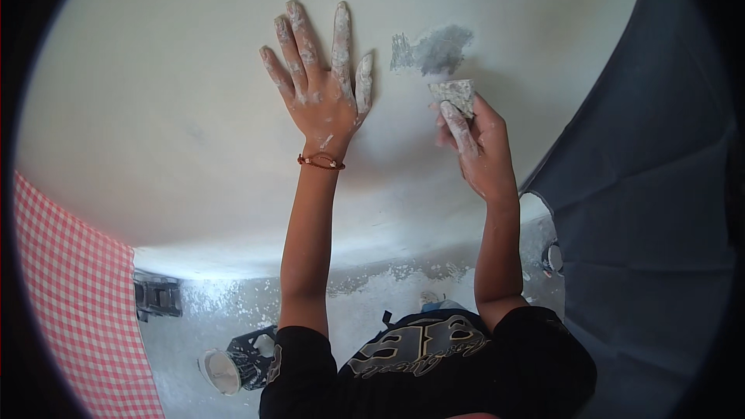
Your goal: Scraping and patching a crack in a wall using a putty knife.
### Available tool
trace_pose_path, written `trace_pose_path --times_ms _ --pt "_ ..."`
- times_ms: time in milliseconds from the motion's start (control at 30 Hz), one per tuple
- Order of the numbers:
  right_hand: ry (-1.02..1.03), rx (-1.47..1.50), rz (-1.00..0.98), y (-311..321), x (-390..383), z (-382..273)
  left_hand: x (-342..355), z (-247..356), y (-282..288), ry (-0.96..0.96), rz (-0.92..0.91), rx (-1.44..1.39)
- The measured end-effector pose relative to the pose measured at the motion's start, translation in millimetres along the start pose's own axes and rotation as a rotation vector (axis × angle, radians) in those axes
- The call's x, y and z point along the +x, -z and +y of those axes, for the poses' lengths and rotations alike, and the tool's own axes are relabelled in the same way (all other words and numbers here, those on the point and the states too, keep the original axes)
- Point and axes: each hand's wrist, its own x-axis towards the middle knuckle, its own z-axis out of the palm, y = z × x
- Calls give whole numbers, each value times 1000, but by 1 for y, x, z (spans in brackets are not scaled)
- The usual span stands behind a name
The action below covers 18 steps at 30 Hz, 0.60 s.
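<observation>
My left hand lies flat against the off-white wall, fingers spread and caked with white powder or putty. A brown cord bracelet circles that wrist. In my right hand is a small flat scraper, its grey face speckled with putty. The thumb presses on its near face, while the other fingers are mostly hidden behind it. Just above the scraper's straight upper edge, a rough dark grey patch marks the wall. Whether the scraper touches the wall I cannot tell.
Dark cloth hangs on the right, and a pink checked cloth on the left. Below, the floor is spattered white. A round pale container is beside a dark stand; a black object sits near the wall.
</observation>
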Motion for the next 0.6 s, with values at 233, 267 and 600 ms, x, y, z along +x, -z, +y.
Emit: trace_pose_path --times_ms 233,267,600 --pt "196 -281 152 -10 19 -13 1 -1 -4 -1 7 -3" --pt "194 -279 154 -10 23 -14 0 -2 -4 2 3 7" --pt "280 -1106 161 -9 12 -21 3 4 4 -29 -39 -13"
